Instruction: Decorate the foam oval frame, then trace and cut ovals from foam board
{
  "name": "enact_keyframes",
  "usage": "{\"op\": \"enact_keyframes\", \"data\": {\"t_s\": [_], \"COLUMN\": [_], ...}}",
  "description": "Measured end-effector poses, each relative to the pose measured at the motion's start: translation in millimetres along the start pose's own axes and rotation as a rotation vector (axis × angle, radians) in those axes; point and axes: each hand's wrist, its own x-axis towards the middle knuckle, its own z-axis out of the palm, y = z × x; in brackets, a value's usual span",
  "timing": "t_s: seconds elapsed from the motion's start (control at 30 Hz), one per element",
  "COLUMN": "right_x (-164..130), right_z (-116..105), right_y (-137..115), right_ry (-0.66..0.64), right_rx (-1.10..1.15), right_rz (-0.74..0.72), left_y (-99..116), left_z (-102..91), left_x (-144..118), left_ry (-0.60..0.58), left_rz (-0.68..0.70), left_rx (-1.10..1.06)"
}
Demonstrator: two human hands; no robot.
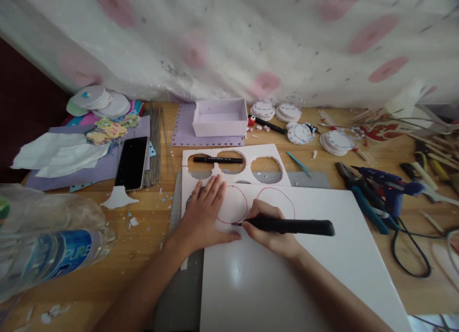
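A white foam board point(322, 274) lies before me with two red circle outlines drawn on it. My left hand point(202, 215) rests flat on the board's left part, fingers spread, partly covering the left circle point(246, 203). Between the two circles, my right hand point(268, 229) grips a black craft knife point(297, 226) with a thick handle. Its thin tip touches the lower edge of the left circle. The right circle point(294, 207) is partly hidden by my right hand. Beyond the board's far edge is a white sheet point(283, 179) with round holes cut out, and a black marker point(218, 160) lies across it.
A grey cutting mat point(175, 293) shows under the board. To the left are a phone point(132, 162) and a large plastic bottle point(53, 255). A lilac box point(220, 126) stands at the back. Pliers point(366, 203) and a blue glue gun point(390, 181) lie at right, with cables.
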Motion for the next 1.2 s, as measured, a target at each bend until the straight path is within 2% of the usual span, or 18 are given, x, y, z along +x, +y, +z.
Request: {"op": "enact_keyframes", "data": {"t_s": [0.33,0.5,0.73,0.8,0.9,1.0,1.2], "right_x": [0.9,-12.5,-33.8,-32.3,-27.3,-24.6,-28.7], "right_z": [-2.8,-8.2,-4.4,-7.1,-11.4,-12.3,-13.3], "right_y": [4.8,18.3,26.9,25.0,19.5,15.2,15.3], "right_ry": [0.032,0.211,0.304,0.289,0.186,0.099,0.024], "right_rx": [0.059,0.148,0.22,0.222,0.196,0.21,0.213], "right_rz": [0.009,0.083,0.106,0.099,0.083,0.055,0.028], "left_y": [-1.1,-5.0,-4.1,-0.8,0.9,-3.3,-12.4], "left_z": [1.0,-2.5,-4.7,-7.0,-11.0,-13.0,-13.4], "left_x": [-1.3,-4.7,-6.8,-7.6,-9.3,-10.6,-9.6], "left_ry": [0.005,0.031,0.12,0.124,0.117,0.079,0.035], "left_rz": [0.009,0.06,0.15,0.172,0.188,0.198,0.237], "left_rx": [0.016,-0.034,-0.072,-0.05,-0.028,-0.044,-0.083]}}
